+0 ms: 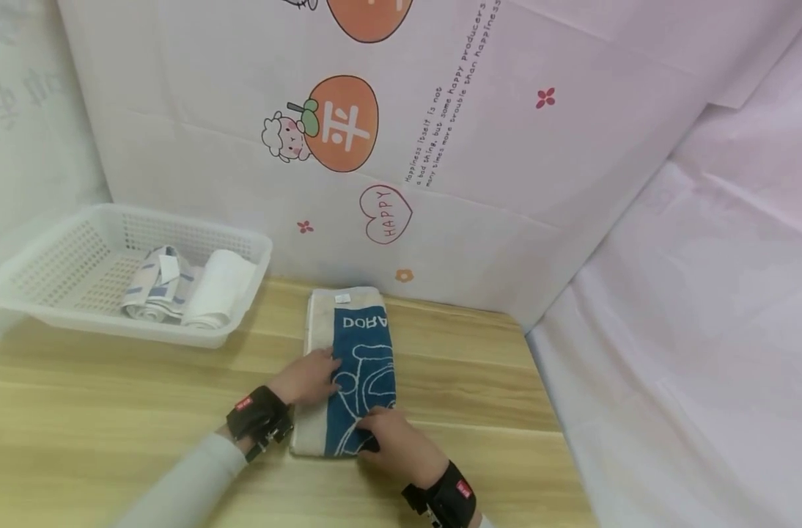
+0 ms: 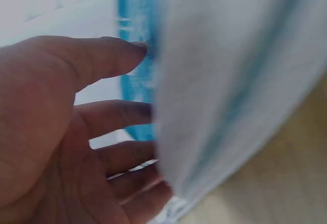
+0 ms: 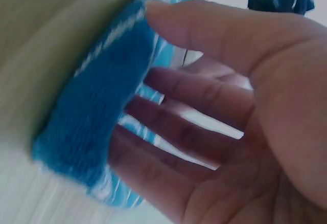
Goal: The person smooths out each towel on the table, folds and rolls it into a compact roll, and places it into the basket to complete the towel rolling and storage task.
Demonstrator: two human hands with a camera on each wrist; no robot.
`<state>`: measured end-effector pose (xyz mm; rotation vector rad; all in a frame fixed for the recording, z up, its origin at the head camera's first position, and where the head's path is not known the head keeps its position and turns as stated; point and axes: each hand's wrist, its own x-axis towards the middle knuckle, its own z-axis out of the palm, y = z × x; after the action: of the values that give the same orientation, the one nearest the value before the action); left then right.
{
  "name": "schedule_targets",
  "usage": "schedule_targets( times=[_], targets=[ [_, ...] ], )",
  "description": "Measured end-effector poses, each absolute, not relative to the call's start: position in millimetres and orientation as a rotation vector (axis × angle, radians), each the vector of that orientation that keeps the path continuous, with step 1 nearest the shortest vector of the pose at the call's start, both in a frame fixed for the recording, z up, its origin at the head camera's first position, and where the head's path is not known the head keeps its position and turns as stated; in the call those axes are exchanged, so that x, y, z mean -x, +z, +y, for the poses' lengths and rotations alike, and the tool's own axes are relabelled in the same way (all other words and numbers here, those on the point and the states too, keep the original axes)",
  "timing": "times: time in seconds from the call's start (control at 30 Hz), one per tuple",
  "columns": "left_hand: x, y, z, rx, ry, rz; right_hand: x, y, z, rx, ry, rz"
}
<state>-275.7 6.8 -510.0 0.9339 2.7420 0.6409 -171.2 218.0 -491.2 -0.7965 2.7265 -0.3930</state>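
Observation:
A folded towel [image 1: 364, 381], blue with white line drawing and a pale strip along its left side, lies lengthwise on the wooden table. On its left half rests my left hand [image 1: 306, 378], fingers lightly bent and spread. The left wrist view shows that hand's thumb and fingertips touching the towel [image 2: 204, 81], whose pale side has a blurred dark stripe. My right hand [image 1: 404, 444] is at the near right edge. Seen from the right wrist, its thumb and fairly straight fingers touch the blue towel [image 3: 97, 111], thumb apart from the fingers.
At the back left stands a white perforated plastic basket [image 1: 64, 312], holding a striped rolled towel [image 1: 153, 286] and a white rolled towel [image 1: 219, 286]. Printed cloth [image 1: 473, 242] hangs behind the table [image 1: 467, 367], and pale cloth [image 1: 691, 352] lines the right side.

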Motion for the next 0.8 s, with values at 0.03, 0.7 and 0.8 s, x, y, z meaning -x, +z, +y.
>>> schedule_targets(
  times=[0.03,0.7,0.8],
  targets=[
    [275.4,-512.7,6.5,-0.939,0.642,2.738,169.7,-491.6,213.7,0.814,-0.347,2.734],
    [194.7,-510.9,-14.6,-1.073,0.903,2.714,169.3,-506.6,200.8,0.852,-0.141,2.957],
    [183.8,-518.4,-13.0,-1.104,0.853,2.797,169.8,-509.4,195.9,0.896,-0.095,3.000]
  ],
)
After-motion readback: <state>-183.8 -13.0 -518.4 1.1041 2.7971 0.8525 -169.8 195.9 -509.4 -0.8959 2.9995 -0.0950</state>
